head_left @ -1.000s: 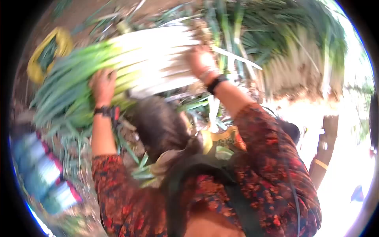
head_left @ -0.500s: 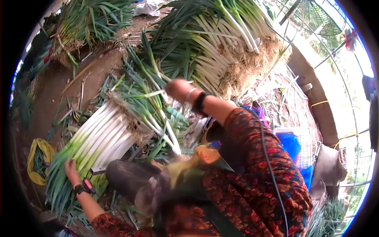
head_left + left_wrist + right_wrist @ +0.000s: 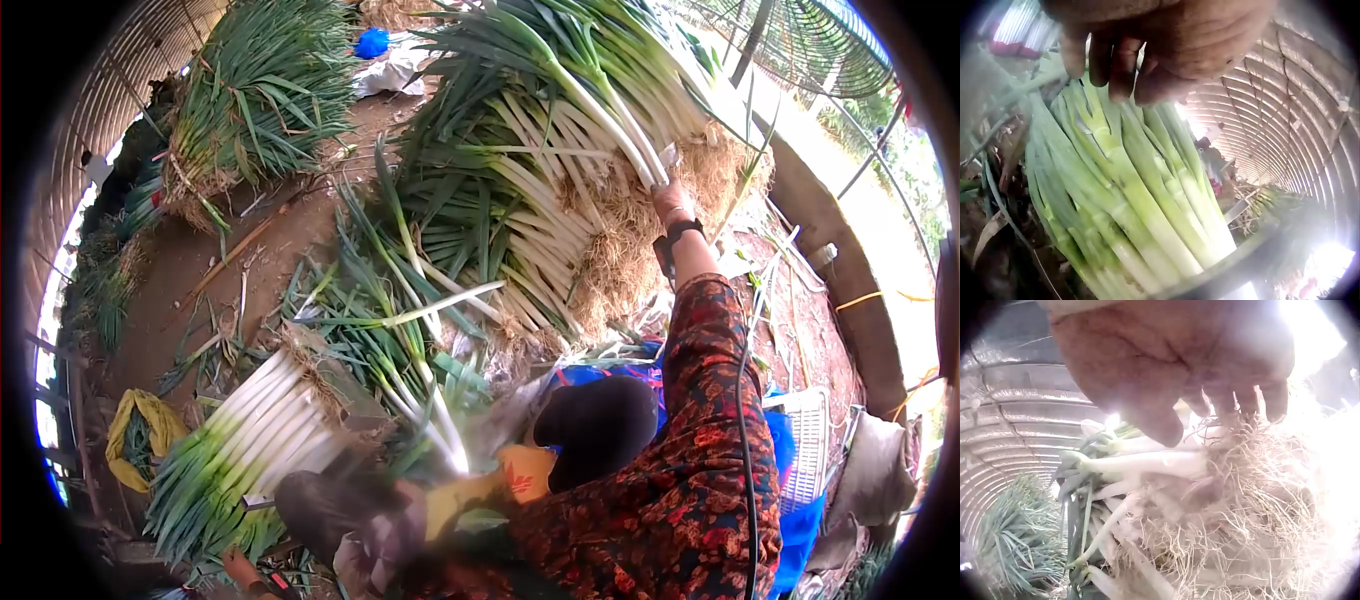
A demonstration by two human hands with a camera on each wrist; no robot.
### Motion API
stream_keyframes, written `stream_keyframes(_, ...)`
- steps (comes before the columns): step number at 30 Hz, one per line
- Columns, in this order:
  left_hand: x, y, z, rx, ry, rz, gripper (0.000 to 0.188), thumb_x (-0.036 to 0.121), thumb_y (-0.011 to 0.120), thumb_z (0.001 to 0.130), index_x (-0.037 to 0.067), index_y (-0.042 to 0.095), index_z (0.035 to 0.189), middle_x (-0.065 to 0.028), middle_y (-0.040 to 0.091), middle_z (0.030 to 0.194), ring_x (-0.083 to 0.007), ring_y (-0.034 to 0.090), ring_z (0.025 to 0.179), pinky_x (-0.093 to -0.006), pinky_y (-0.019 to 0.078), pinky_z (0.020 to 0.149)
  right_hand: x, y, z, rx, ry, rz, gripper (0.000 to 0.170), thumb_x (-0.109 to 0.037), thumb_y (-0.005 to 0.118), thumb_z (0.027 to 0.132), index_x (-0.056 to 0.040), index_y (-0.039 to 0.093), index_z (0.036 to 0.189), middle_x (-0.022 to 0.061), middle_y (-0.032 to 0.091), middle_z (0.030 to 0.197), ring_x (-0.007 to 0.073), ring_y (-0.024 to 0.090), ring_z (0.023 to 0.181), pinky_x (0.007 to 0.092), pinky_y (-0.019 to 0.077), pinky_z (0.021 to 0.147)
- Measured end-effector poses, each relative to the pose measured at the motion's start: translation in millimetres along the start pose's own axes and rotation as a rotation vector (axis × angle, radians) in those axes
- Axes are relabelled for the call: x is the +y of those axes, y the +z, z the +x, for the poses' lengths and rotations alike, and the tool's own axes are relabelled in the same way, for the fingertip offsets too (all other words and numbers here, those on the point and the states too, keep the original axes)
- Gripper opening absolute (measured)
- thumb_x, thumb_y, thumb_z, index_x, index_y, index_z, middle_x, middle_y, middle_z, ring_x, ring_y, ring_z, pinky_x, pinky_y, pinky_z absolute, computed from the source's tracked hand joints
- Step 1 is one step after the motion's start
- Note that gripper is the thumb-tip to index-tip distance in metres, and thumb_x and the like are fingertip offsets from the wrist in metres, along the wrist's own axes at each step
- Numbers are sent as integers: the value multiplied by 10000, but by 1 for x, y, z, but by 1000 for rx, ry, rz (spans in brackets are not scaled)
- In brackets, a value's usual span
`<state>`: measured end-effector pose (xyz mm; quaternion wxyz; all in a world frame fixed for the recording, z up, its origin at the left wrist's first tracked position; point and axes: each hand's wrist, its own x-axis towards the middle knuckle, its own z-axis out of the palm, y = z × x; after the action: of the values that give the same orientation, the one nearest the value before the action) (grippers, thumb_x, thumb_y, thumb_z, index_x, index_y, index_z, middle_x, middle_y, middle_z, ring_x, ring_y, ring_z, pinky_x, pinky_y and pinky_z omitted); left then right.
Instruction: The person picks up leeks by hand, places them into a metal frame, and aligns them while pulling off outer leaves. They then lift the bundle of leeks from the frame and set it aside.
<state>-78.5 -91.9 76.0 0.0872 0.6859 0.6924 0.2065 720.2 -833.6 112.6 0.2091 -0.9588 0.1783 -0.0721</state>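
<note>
My left hand [image 3: 1166,56] hangs over the green leaf end of a neat bundle of leeks [image 3: 1129,206], fingers relaxed. In the head view this hand [image 3: 240,570] is low at the left, partly cut off by the frame. The bundle [image 3: 270,400] lies with white stalks and trimmed roots pointing up and right. My right hand [image 3: 674,203] reaches out to the root ends of two long leeks [image 3: 615,110] atop a large pile. Close up, the right hand [image 3: 1179,362] has its thumb and fingers pointing down at tangled roots [image 3: 1254,487], fingertips right at them.
A large pile of untrimmed leeks [image 3: 545,165] lies ahead, with another heap [image 3: 265,100] at the back left. Loose leeks [image 3: 430,390] lie beside the bundle. A yellow bag [image 3: 125,440] is at left; a white crate [image 3: 805,440] stands at right.
My right hand went from the bundle's root end, past the loose leeks, out to the big pile's roots. The left hand stayed by the bundle's leaves; the head view swung rightward.
</note>
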Motion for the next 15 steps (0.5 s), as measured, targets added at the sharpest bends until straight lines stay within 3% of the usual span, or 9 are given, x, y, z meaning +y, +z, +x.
stream_keyframes(4, -13, 6, 13, -44, 169, -156, 229, 170, 596, 864, -41, 617, 949, -135, 629, 945, -261, 548, 810, -369, 450, 815, -15, 3, -10, -33, -38, -175, 575, -390, 604, 822, -45, 541, 1279, 201, 564, 1283, 348, 544, 1195, 426, 439, 1016)
stream_keyframes(6, 7, 7, 13, -173, 239, -193, 213, 154, 601, 859, -35, 628, 954, -133, 641, 924, -246, 557, 804, -353, 454, 815, -9, 25, -7, -170, -176, -126, 449, -338, 593, 814, -52, 646, 1157, 175, 665, 1119, 318, 646, 1038, 410, 511, 923)
stream_keyframes(10, 37, 23, 10, -106, 440, -149, 157, 133, 608, 864, -20, 610, 898, -89, 608, 835, -197, 525, 760, -324, 437, 755, -3, 72, -75, -406, -424, -141, 393, -295, 618, 798, -39, 674, 1091, 176, 701, 1001, 327, 686, 888, 399, 554, 793)
stream_keyframes(12, 53, 24, 7, -147, 437, -179, 149, 154, 604, 884, 9, 589, 853, -43, 566, 794, -155, 483, 743, -318, 417, 733, 24, 114, -113, -550, -339, 85, 410, -282, 649, 786, -19, 653, 1101, 185, 702, 972, 332, 690, 809, 401, 563, 714)
stream_keyframes(13, 59, 24, 6, -171, 457, -237, 142, 146, 599, 893, 10, 588, 856, -35, 556, 790, -150, 477, 742, -312, 415, 730, 35, 124, -141, -606, -129, 354, 424, -273, 665, 782, -11, 637, 1113, 186, 703, 955, 330, 689, 772, 401, 564, 681)
stream_keyframes(15, 75, 23, 2, -221, 490, -358, 130, 130, 587, 912, 11, 585, 861, -19, 537, 781, -140, 467, 740, -300, 411, 724, 50, 126, -174, -570, 40, 428, 534, -306, 746, 734, -2, 580, 1141, 175, 689, 888, 277, 670, 748, 372, 553, 674)
